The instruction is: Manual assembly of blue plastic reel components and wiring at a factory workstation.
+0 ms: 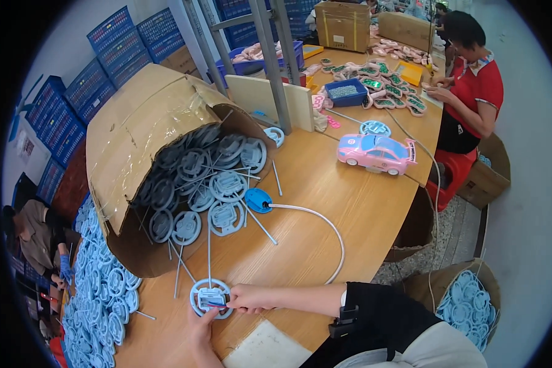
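Observation:
A light blue toy steering wheel (194, 299) with a long thin rod pointing away from me lies at the front of the wooden table. My left hand (201, 328) grips its near edge, thumb up on the hub. From the right, my right hand (249, 297) is closed at the hub. A small dark and blue piece shows by its fingertips, too little visible to name. Beyond, many similar wheels (227, 186) with rods spill from a tipped cardboard box (144, 122).
More wheels are heaped at left (101, 300) and in a box (469, 306) at lower right. A blue round device (259, 200) trails a white cable (334, 230). A pink toy car (375, 153) stands farther back. One co-worker (475, 92) sits at right, another (40, 233) at left.

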`<action>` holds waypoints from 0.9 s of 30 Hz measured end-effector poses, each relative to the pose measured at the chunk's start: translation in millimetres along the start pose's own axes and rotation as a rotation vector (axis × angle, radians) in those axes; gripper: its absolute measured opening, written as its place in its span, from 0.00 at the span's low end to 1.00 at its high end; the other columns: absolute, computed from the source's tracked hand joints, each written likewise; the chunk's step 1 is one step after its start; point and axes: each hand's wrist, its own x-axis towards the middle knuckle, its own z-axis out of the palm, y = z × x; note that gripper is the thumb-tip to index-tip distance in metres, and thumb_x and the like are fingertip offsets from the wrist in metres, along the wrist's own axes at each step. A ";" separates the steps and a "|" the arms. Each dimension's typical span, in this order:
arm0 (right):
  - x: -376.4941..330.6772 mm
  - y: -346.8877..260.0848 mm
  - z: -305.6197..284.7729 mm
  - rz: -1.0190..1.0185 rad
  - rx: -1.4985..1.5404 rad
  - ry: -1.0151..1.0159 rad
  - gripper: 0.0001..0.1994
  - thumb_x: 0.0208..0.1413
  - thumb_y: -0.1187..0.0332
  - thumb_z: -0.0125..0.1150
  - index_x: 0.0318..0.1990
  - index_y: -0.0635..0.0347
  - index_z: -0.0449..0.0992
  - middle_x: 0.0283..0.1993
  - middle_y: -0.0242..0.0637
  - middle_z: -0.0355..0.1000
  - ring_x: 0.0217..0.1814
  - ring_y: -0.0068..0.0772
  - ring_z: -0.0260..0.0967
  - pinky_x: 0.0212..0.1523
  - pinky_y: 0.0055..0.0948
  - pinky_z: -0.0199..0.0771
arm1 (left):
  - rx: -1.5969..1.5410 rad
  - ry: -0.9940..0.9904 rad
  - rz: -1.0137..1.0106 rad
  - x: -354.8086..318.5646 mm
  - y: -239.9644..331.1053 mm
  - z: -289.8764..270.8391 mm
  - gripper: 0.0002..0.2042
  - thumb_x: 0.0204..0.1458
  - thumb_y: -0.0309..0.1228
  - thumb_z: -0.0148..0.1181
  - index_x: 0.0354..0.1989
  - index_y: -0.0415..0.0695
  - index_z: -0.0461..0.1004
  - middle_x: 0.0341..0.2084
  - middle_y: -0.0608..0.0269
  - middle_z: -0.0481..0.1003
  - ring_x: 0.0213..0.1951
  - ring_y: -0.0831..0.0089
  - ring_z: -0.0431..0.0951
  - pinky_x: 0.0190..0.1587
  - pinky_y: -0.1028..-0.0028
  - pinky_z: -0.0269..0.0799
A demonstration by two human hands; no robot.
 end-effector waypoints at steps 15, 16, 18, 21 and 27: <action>-0.2 -2.9 -3.5 0.017 0.004 0.024 0.09 0.52 0.64 0.47 0.26 0.56 0.58 0.13 0.27 0.55 0.09 0.13 0.43 0.07 0.17 0.37 | -0.063 0.036 -0.022 -0.9 7.5 12.3 0.27 0.31 0.16 0.59 0.45 0.38 0.59 0.35 0.58 0.69 0.37 0.69 0.71 0.38 0.72 0.70; 2.8 -3.1 -2.2 0.020 -0.003 0.007 0.09 0.52 0.64 0.47 0.26 0.56 0.58 0.13 0.27 0.55 0.09 0.13 0.43 0.07 0.17 0.37 | -0.064 0.054 -0.017 -1.6 10.4 11.8 0.27 0.31 0.16 0.59 0.45 0.38 0.59 0.35 0.58 0.69 0.37 0.69 0.71 0.38 0.72 0.70; 15.2 -0.1 10.4 -0.043 -0.088 -0.003 0.10 0.51 0.62 0.49 0.25 0.55 0.59 0.13 0.24 0.54 0.09 0.13 0.43 0.07 0.16 0.37 | -0.089 0.058 -0.012 -17.7 22.4 6.2 0.27 0.32 0.18 0.60 0.46 0.40 0.60 0.36 0.59 0.69 0.39 0.69 0.70 0.41 0.70 0.68; 6.5 4.0 7.9 -0.098 -0.020 -0.040 0.11 0.50 0.59 0.52 0.27 0.54 0.61 0.13 0.22 0.53 0.09 0.11 0.45 0.08 0.15 0.38 | -0.020 0.085 -0.034 -19.8 9.5 -8.4 0.28 0.31 0.22 0.63 0.45 0.42 0.62 0.38 0.63 0.69 0.40 0.72 0.69 0.44 0.71 0.66; -18.5 -12.9 8.0 0.076 -0.142 -0.072 0.09 0.49 0.65 0.53 0.29 0.59 0.61 0.16 0.28 0.60 0.12 0.12 0.48 0.09 0.14 0.41 | 0.197 0.139 -0.025 -79.9 10.9 -53.0 0.29 0.33 0.23 0.63 0.48 0.39 0.60 0.40 0.63 0.67 0.42 0.75 0.67 0.46 0.74 0.62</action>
